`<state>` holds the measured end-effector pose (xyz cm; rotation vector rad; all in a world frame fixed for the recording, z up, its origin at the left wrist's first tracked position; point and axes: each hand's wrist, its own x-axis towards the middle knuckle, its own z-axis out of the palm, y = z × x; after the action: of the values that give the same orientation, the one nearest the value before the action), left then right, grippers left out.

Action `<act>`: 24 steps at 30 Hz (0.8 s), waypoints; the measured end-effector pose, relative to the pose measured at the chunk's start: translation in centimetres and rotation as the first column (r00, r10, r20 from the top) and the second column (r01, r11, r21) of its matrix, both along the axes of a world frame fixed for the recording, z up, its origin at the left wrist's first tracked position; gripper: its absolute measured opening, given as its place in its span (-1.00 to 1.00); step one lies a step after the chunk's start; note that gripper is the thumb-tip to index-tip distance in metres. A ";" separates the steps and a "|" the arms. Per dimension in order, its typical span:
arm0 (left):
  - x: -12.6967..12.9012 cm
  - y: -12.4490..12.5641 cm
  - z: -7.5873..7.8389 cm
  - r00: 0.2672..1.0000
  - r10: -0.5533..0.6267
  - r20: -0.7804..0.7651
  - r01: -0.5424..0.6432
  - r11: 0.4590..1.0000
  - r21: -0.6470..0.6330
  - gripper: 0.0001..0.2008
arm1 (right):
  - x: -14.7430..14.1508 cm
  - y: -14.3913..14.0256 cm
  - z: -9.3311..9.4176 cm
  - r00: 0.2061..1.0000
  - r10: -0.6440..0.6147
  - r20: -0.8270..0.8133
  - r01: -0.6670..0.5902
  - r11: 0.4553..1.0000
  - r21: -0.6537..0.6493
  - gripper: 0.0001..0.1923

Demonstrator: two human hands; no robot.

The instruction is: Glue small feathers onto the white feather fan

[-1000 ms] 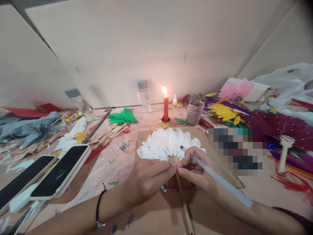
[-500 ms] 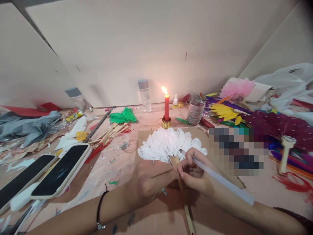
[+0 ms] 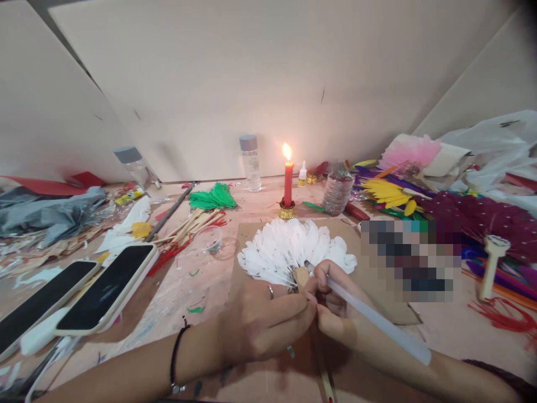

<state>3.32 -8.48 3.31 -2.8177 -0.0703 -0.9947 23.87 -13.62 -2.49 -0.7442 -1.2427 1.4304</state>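
Note:
A white feather fan (image 3: 289, 249) lies spread out in front of me, its pale wooden handle (image 3: 325, 375) running down toward me. In my right hand (image 3: 333, 294) is a translucent glue stick (image 3: 377, 316), its darkened tip close to the base of the feathers. My left hand (image 3: 268, 319) is closed over the handle, its fingertips pinched against those of my right hand. Anything between those fingertips is hidden. Behind the fan burns a red candle (image 3: 288, 184) in a gold holder (image 3: 287, 211).
Brown cardboard (image 3: 377, 280) lies under the fan. Two phones (image 3: 111, 288) rest at the left. Green feathers (image 3: 213, 196), a clear bottle (image 3: 251, 165) and a dropper bottle (image 3: 302, 174) stand farther back. At the right are yellow feathers (image 3: 386, 193) and a maroon fan (image 3: 474, 221).
My left fingertips have shifted downward and right to meet my right fingers. The glue stick's tip has moved slightly left, closer to the fan's base.

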 end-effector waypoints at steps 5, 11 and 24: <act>-0.2 0.0 -0.4 1.000 -0.019 -0.024 0.018 0.999 -0.029 -0.79 | 0.0 -0.4 0.3 1.000 0.011 0.026 -0.011 1.000 -0.008 -0.62; -0.3 -0.1 -0.8 1.000 0.017 0.011 -0.015 0.994 -0.111 -0.79 | -0.1 -0.6 1.0 0.998 -0.046 0.044 0.045 0.998 0.033 -0.63; 0.9 -0.1 -0.8 0.983 0.101 0.154 -0.038 0.929 -0.369 -0.91 | -0.2 -0.9 1.2 0.966 -0.221 0.136 0.189 0.958 0.214 -0.66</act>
<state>4.24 -8.63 2.56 -3.0165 -0.4143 -1.3268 23.69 -14.56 -1.28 -0.8345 -1.3658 1.0762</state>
